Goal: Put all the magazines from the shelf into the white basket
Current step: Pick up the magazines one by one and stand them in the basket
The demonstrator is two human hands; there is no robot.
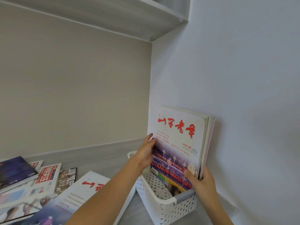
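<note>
A white perforated basket (155, 198) with a grey handle stands on the shelf against the right wall. A stack of magazines (180, 143) stands upright in it, the front cover white with red characters and a night street picture. My left hand (146, 153) presses on the stack's left edge. My right hand (201, 181) grips the stack's lower right corner. More magazines (40, 181) lie flat and overlapping on the shelf at lower left, the nearest (78, 197) white with red characters, partly hidden by my left forearm.
The grey shelf surface (100, 156) runs back to a beige rear wall (73, 86). The white side wall (235, 70) sits right behind the basket. An upper shelf (129, 17) hangs overhead.
</note>
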